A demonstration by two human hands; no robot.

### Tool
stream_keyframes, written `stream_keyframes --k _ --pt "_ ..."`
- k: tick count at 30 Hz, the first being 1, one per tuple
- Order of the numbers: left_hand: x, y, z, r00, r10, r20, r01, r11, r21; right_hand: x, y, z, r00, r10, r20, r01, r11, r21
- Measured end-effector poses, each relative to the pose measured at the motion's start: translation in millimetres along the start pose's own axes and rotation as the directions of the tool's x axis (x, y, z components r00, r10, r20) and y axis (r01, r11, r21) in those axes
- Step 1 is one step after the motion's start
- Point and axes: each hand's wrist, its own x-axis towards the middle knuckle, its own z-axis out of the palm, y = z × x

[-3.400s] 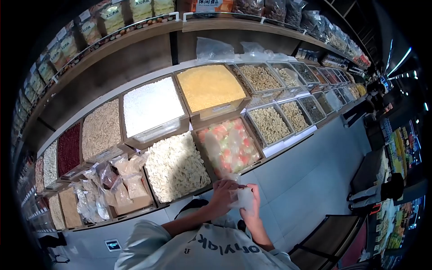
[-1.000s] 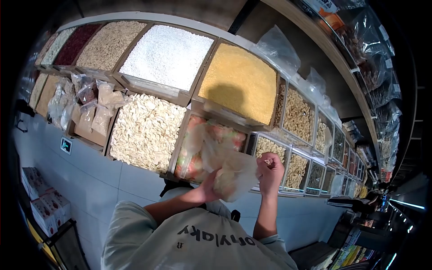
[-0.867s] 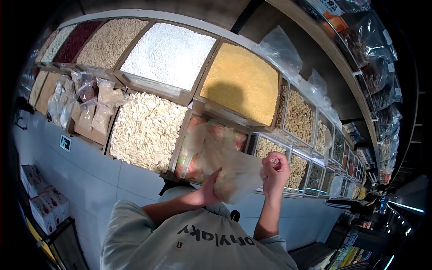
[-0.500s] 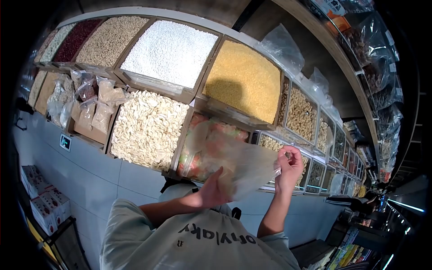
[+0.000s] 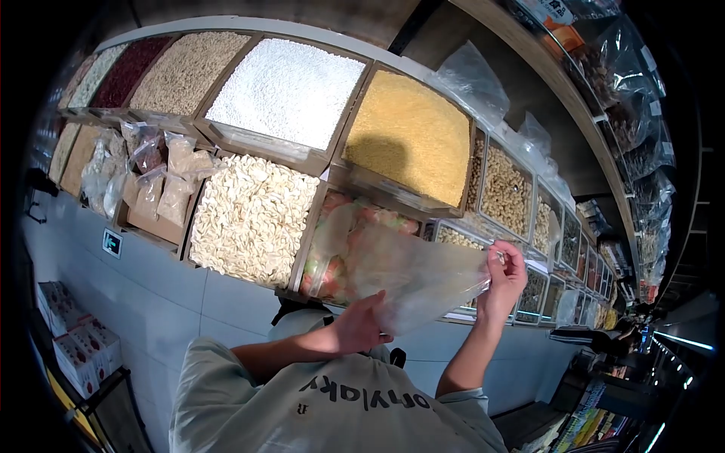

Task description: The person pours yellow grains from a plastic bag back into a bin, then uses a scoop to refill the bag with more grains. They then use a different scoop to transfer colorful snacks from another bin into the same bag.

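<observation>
A translucent plastic bag [image 5: 430, 283] is stretched between my hands, above a bin of red and green wrapped pieces [image 5: 326, 264]. My left hand [image 5: 361, 325] holds its lower left part, the fingers partly behind the plastic. At the bag's right end, my right hand [image 5: 507, 273] pinches the edge between thumb and fingers. Left of the bag is a bin of flat white pieces [image 5: 253, 219]. Behind it, a bin of yellow grain [image 5: 408, 136] carries a dark shadow. The bag looks flat, with nothing clearly visible inside.
White granules [image 5: 287, 90] fill a back-row bin. Small packed bags [image 5: 170, 177] lie at the left. Clear-sided bins [image 5: 506, 189] run off to the right beneath a wooden shelf [image 5: 559, 79] of packaged goods. Printed cartons [image 5: 87, 351] stand on the lower-left floor.
My right hand has moved right and slightly up, pulling the bag's end with it. The bag is stretched wider; my left hand has shifted only slightly.
</observation>
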Motion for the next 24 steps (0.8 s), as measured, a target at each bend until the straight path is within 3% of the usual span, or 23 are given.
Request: stream_keyframes --k 3,7,9,10,12,13,15,17,19,20,22,23,24 --pt "6 0 -16 0.997 0.027 0.078 -0.026 1.000 -0.008 -1 -2 -5 0.995 -0.073 -0.070 0.075 0.997 0.036" --pt "9 2 -21 0.997 0.075 -0.002 -0.075 0.995 0.059 -9 -15 -5 0.999 -0.026 -0.025 0.028 0.993 0.117" --pt "20 2 -43 0.970 0.181 -0.159 -0.136 0.957 0.256 -15 -18 -5 0.999 -0.034 -0.028 0.038 0.989 0.146" --pt "24 5 -50 0.971 0.179 -0.158 -0.133 0.956 0.262 -18 -18 -5 1.000 -0.018 -0.014 0.021 0.980 0.196" --pt "25 18 -47 0.873 0.408 -0.268 -0.217 0.816 0.536 -19 -17 -7 1.000 -0.005 0.003 0.004 0.969 0.248" --pt "27 26 -45 0.872 0.409 -0.267 -0.217 0.814 0.538 -18 -16 -11 1.000 -0.031 -0.002 0.030 0.959 0.283" --pt "27 52 -21 0.804 0.561 -0.199 -0.348 0.715 0.606 -21 -14 -16 0.999 -0.051 -0.010 0.052 0.948 0.315" --pt "41 75 -18 0.694 0.717 0.068 -0.565 0.483 0.669 -23 -13 -18 0.998 -0.059 0.035 0.042 0.930 0.366" --pt "35 94 12 0.496 0.766 0.409 -0.698 0.072 0.712 -24 -14 -16 0.997 -0.067 0.048 0.047 0.940 0.339" --pt "34 96 14 0.507 0.766 0.396 -0.692 0.088 0.717 -26 -15 -17 0.994 -0.091 0.059 0.068 0.944 0.322" --pt "34 107 20 0.610 0.729 0.311 -0.685 0.288 0.669 -28 -15 -22 0.991 -0.101 0.088 0.066 0.939 0.339" --pt "42 109 7 0.611 0.724 0.321 -0.686 0.281 0.671 -30 -16 -22 0.992 -0.107 0.061 0.081 0.942 0.327" --pt "56 106 -19 0.682 0.688 0.247 -0.617 0.359 0.700 -32 -18 -23 0.993 -0.113 0.032 0.097 0.944 0.314"
